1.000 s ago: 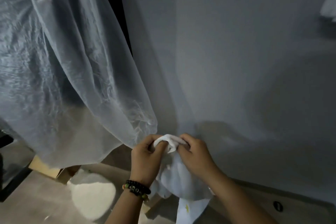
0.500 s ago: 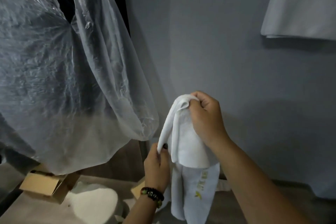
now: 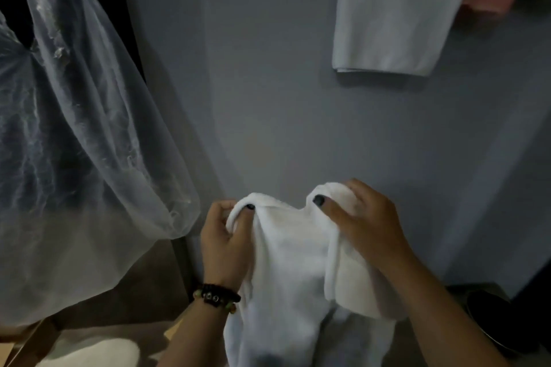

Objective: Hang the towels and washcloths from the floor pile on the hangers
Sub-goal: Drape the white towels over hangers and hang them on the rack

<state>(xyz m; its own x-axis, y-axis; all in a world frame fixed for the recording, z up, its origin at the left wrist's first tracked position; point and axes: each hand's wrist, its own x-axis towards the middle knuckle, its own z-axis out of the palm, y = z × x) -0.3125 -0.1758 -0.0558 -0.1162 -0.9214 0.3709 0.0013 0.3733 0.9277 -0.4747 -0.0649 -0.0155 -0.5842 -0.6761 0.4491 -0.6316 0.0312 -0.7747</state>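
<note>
I hold the white towel (image 3: 286,262) in front of the grey wall (image 3: 268,98). My left hand (image 3: 223,244) and my right hand (image 3: 366,226) each close their grip on its top edge.

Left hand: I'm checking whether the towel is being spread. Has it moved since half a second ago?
Yes. The left hand rose from below the right hand to level with it, gripping the white towel nearer the plastic cover.

The left hand (image 3: 224,243) and right hand (image 3: 362,222) are gripping a white towel (image 3: 293,262) by its top edge — it is hanging down before a grey wall (image 3: 268,98).
</note>
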